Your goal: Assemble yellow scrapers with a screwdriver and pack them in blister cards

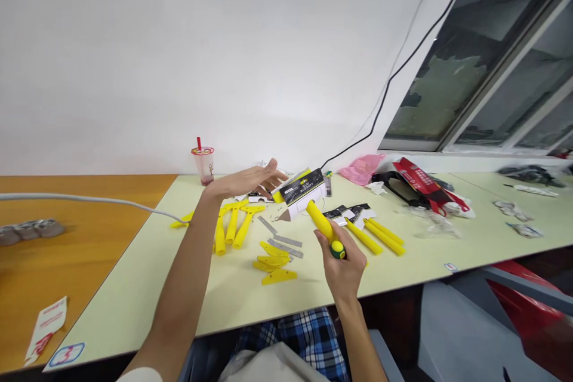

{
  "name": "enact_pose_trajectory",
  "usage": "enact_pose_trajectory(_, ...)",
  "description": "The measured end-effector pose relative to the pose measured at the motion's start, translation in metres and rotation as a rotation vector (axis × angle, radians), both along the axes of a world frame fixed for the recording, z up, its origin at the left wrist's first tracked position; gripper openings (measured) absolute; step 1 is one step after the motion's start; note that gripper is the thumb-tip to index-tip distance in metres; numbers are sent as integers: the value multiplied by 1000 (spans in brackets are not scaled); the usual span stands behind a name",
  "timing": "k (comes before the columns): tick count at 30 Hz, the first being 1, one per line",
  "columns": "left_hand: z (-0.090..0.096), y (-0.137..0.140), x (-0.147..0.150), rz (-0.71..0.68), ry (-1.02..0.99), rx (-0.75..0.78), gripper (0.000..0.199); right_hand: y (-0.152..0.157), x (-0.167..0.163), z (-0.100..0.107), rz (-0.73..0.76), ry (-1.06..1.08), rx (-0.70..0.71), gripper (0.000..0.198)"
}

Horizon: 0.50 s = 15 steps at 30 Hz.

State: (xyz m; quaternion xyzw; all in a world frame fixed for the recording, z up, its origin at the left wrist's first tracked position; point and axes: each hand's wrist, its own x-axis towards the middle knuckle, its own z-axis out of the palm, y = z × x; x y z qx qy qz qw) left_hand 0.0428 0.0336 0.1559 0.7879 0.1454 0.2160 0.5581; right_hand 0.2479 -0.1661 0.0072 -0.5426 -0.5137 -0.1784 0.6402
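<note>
My right hand (344,262) is closed round the yellow tube handle of a scraper (319,219), whose head is covered by a black-and-white card sleeve (304,192). A round green-and-yellow end (338,249) shows in the same grip; whether it belongs to the scraper I cannot tell. My left hand (257,180) reaches over the table with fingers apart, just left of the sleeve, and appears to hold nothing. Beneath it lie several bare yellow scraper handles (231,224). Grey metal blades (286,241) and yellow blade covers (278,276) lie between my arms. Sleeved scrapers (364,236) rest to the right.
A plastic cup (205,166) with a red straw stands by the wall. A pink bag (363,168) and a red-and-black bag (423,185) lie at the back right. A grey cable (98,197) crosses from the left. The pale green table (147,286) ends near my lap.
</note>
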Motion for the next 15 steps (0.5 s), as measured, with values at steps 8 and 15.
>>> enact_pose_trajectory(8,-21,-20,50,-192,-13,-325,69,1,1,2,-170,-34,215,32)
enact_pose_trajectory(15,-16,-28,61,-73,-229,-307,70,5,5,-5,-148,52,228,26)
